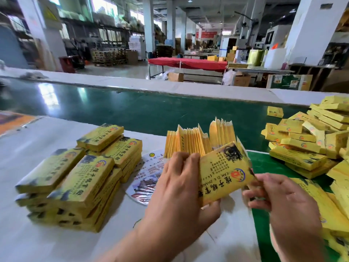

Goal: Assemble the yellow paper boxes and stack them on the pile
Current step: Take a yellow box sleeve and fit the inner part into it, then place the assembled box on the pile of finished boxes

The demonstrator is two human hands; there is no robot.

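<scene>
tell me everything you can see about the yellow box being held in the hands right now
The yellow paper box is thin printed card, bright yellow with a black ink drawing near its top corner, columns of black characters, a round red and blue emblem and the letters TAN ZI E ZHANG. It looks flat or only partly opened and is tilted, printed face toward the camera. The left hand grips its left edge and lower side, and the right hand pinches its lower right corner. It is held above the table edge, in front of upright flat blanks.

My one head-worn camera looked forward and down, close over the white table [47, 242], with the factory hall receding toward twelve o'clock.
</scene>
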